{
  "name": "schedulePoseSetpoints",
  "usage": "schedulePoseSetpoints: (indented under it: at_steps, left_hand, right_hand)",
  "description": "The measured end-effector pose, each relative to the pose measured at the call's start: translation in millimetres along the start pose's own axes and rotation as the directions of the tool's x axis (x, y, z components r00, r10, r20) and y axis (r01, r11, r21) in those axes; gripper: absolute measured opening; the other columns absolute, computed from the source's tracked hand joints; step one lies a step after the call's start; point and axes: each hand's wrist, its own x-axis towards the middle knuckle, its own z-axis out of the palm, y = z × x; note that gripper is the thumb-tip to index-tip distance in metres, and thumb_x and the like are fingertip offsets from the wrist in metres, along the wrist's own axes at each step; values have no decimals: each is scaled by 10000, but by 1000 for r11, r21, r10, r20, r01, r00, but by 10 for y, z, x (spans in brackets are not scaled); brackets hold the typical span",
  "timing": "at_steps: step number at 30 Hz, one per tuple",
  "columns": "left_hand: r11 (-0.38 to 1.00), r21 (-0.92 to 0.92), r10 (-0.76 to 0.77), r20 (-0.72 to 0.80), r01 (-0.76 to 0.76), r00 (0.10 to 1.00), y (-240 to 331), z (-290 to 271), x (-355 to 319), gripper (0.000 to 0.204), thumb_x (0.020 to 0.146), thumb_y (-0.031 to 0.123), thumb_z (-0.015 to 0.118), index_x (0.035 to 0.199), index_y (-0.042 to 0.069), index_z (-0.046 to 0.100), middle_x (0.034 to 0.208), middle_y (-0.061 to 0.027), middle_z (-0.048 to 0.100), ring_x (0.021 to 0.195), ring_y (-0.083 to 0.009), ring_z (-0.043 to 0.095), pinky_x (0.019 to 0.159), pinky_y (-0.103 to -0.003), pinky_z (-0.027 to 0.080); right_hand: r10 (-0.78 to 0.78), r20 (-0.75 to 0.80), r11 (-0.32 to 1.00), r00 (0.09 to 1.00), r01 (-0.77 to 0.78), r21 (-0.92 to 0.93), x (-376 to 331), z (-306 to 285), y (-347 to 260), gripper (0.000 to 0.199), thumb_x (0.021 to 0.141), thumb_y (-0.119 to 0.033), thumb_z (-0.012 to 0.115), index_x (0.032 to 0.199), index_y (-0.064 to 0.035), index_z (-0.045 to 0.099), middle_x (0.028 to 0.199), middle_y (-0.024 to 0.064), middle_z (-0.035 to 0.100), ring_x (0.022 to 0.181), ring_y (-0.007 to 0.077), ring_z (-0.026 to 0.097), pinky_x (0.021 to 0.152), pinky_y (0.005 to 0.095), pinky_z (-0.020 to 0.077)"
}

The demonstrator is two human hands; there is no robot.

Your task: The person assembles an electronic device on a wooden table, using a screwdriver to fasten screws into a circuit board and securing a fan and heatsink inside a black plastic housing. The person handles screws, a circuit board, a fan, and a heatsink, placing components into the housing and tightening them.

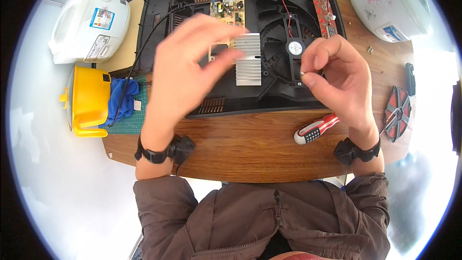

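- Black plastic housing (240,103) of an opened induction cooker lies on the wooden table (231,144), far of centre, innards exposed.
- Inside: ribbed aluminium heat sink (249,60) mid, round fan (294,48) just right of it, tan circuit board (228,12) at the far side, narrow red control board (323,17) far right, red and white wires running to it.
- Left hand (187,72) hovers over the housing's left half, fingers loosely spread and motion-blurred, fingertips over the heat sink's left edge; holds nothing I can see.
- Right hand (339,79) sits over the housing's right edge beside the fan, thumb and forefinger pressed together on a tiny screw (302,73); other fingers curled.
- Red-and-white-handled screwdriver (316,129) lies on the table near of the housing, under the right hand, untouched.
- Left side: white rice cooker (89,21), yellow appliance (89,101), blue cloth (120,98) on a green cutting mat (137,118).
- Right side: white lid-like appliance (385,2), red coil disc (398,113) at the table edge.
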Motion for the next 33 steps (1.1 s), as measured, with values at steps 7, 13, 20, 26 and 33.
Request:
schedulePoseSetpoints:
  at_steps: [7, 13, 20, 26, 33]
  left_hand:
    - [910, -395, 116, -37, -121, 993, 378, 348, -96, 322, 751, -38, 879, 1053, 51, 812, 945, -83, 734, 852, -195, 700, 727, -287, 559]
    - [900, -425, 78, -60, -96, 995, 374, 367, -77, 188, 808, -77, 826, 955, 27, 773, 938, -83, 716, 846, -177, 687, 729, -270, 547]
    - [798, -582, -17, -281, -157, 959, -28, -206, -71, 126, 1051, 82, 638, 1143, -5, 652, 1046, -134, 652, 952, -219, 661, 933, -412, 591]
    - [721, -687, -104, -242, -95, 965, -206, -249, -121, 187, 1079, 98, 609, 1218, -17, 658, 1097, -116, 677, 969, -203, 672, 940, -414, 591]
    - [616, -788, -165, -141, -10, 976, -230, -146, -103, 199, 1091, 120, 590, 1227, -8, 659, 1099, -102, 682, 960, -172, 680, 927, -391, 597]
  right_hand:
    - [61, 99, 969, 993, -82, 232, -51, 50, 92, 254, 907, 72, 722, 1014, -67, 538, 1023, 35, 671, 984, 102, 645, 911, 288, 528]
    - [153, 83, 934, 985, -171, 315, -62, 100, 67, 260, 909, 21, 771, 1058, -50, 571, 1010, 38, 711, 937, 92, 660, 858, 261, 540]
    - [-205, 290, 774, 935, 336, -536, -253, -134, -262, 347, 742, -92, 886, 1047, -53, 726, 958, 62, 719, 810, 232, 680, 692, 338, 542]
    - [247, 471, 462, 847, 325, -825, -616, -56, -366, 389, 771, -151, 806, 1142, -85, 706, 1030, 51, 653, 954, 238, 647, 834, 375, 512]
    - [280, 482, 295, 830, 403, -866, -739, -14, -290, 343, 831, -109, 649, 1170, -89, 697, 987, 52, 612, 984, 229, 627, 860, 360, 494]
